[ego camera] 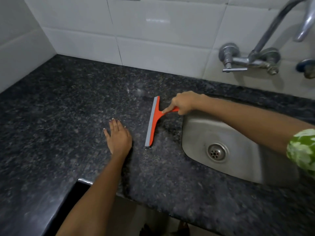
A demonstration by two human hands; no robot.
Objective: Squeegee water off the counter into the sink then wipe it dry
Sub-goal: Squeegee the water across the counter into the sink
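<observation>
Head view shows the right hand (183, 103) gripping the orange squeegee (153, 121) by its handle, blade on the counter (68, 103) just left of the sink (238, 147), while the left hand (118, 136) rests flat, fingers straight, near it.

Right hand (183, 103) reaches in from the right on a bare forearm, green-and-white patterned sleeve (302, 150) at the upper arm; fingers curled round the handle of the squeegee (154, 120), index finger stretched forward along the handle toward the blade. Left hand (118, 136) comes up from below on a bare, nearly straight forearm, palm down and flat, fingers straight and close together, thumb spread out to the left. The hands are apart, left one lower and to the left of the right, just beside the blade's near end.
</observation>
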